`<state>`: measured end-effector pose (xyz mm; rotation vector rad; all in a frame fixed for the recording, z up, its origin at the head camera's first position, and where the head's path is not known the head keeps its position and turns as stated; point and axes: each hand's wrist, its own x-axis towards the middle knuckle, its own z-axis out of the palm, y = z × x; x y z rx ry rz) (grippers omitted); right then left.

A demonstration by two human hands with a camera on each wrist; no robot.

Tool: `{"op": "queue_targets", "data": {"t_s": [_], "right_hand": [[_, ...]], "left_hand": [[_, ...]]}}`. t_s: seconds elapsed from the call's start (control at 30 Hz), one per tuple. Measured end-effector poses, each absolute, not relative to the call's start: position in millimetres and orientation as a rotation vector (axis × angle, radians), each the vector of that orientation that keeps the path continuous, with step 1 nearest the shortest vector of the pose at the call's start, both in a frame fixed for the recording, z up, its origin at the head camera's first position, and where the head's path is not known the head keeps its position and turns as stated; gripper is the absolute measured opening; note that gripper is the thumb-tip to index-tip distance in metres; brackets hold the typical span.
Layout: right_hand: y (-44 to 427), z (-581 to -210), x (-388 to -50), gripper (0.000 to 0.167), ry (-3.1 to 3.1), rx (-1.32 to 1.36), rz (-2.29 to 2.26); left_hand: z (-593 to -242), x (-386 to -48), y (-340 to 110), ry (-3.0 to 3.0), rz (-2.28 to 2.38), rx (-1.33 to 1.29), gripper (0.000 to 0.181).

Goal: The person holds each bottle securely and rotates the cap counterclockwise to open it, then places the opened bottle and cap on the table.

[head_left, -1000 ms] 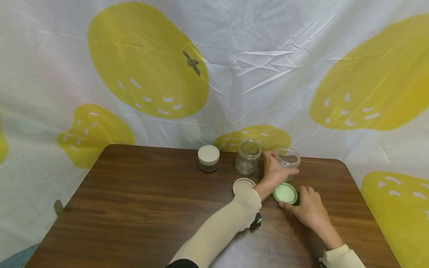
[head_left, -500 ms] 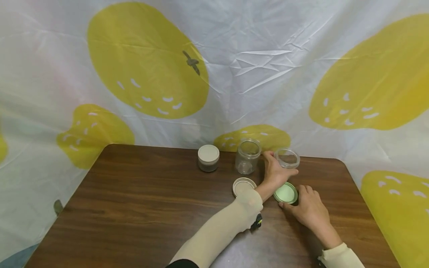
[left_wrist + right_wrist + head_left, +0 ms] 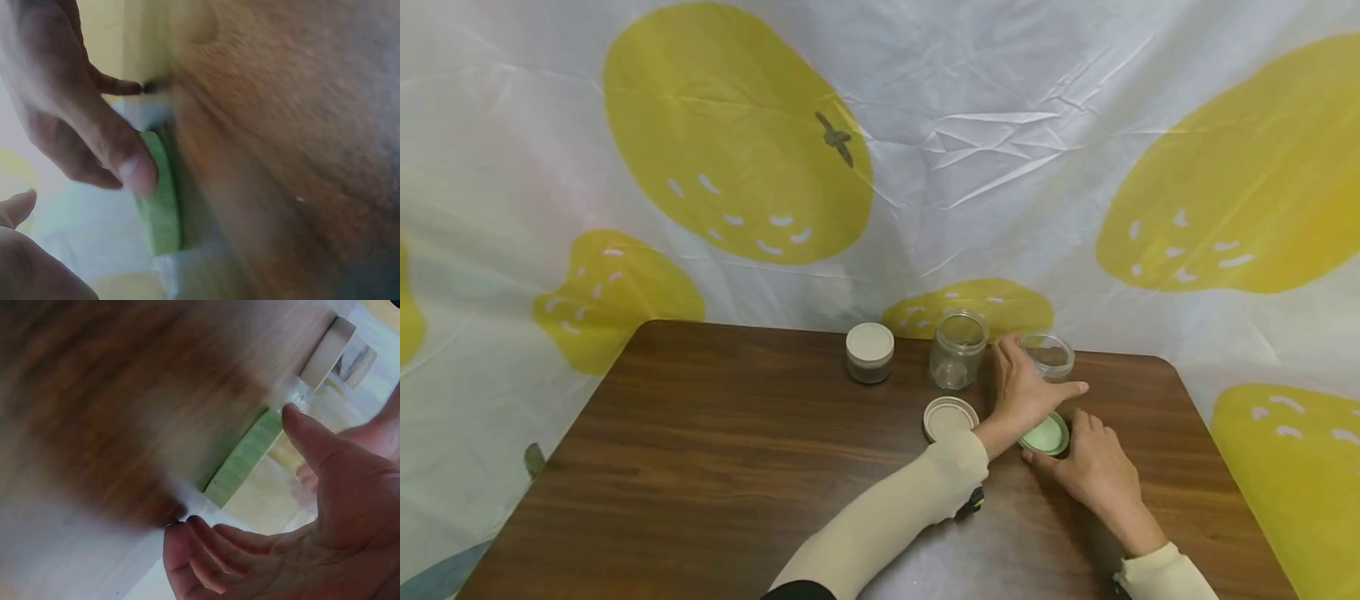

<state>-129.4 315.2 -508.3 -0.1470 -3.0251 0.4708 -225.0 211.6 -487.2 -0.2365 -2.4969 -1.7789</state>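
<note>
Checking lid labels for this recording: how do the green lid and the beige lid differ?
The green lid is light green, the beige lid a muted beige. The green lid lies farther right; the beige lid sits in front of the middle clear jar. The right hand is at the green lid, while the left sleeve partly hides the beige lid. Both look round and lie flat on the table.

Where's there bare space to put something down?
The table is bare from its left edge to the white-lidded jar and left sleeve. It's crowded around the middle jar, beige lid, green lid, left hand and right hand.
</note>
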Motion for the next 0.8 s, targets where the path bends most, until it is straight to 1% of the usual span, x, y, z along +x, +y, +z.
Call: {"op": "queue_targets", "data": {"t_s": [0.1, 0.17, 0.23, 0.3, 0.37, 0.43, 0.5, 0.57, 0.67, 0.8], "right_hand": [[311.8, -506.6, -127.3, 0.088, -2.964, -0.162, 0.483], [307.2, -504.6, -125.0, 0.081, -2.869, -0.192, 0.483], [300.9, -501.4, -123.1, 0.067, -2.725, -0.222, 0.488], [294.1, -497.8, -122.9, 0.050, -2.548, -0.219, 0.500], [287.3, -494.7, -124.0, 0.035, -2.391, -0.171, 0.525], [280.3, -492.2, -125.3, 0.025, -2.278, -0.089, 0.553], [272.8, -490.6, -126.9, 0.021, -2.205, 0.013, 0.587], [264.9, -490.1, -128.8, 0.020, -2.148, 0.113, 0.630], [252.9, -490.3, -132.0, 0.021, -2.095, 0.228, 0.681], [238.6, -491.9, -135.2, 0.020, -2.067, 0.306, 0.718]], "left_hand": [[-479.3, -215.9, 207.9, -2.470, -1.753, -0.346, 0.105], [-473.6, -209.4, 203.7, -2.413, -1.732, -0.427, 0.101], [-466.9, -204.3, 197.9, -2.306, -1.730, -0.522, 0.094], [-458.8, -199.9, 191.1, -2.154, -1.768, -0.609, 0.086], [-450.0, -196.5, 183.7, -1.996, -1.831, -0.690, 0.078], [-441.7, -194.2, 175.0, -1.858, -1.891, -0.744, 0.072], [-435.7, -193.2, 164.3, -1.770, -1.930, -0.764, 0.069], [-432.0, -194.3, 152.3, -1.720, -1.940, -0.755, 0.066], [-429.2, -199.8, 131.6, -1.669, -1.937, -0.699, 0.062], [-428.9, -211.9, 101.2, -1.629, -1.959, -0.580, 0.059]]}}
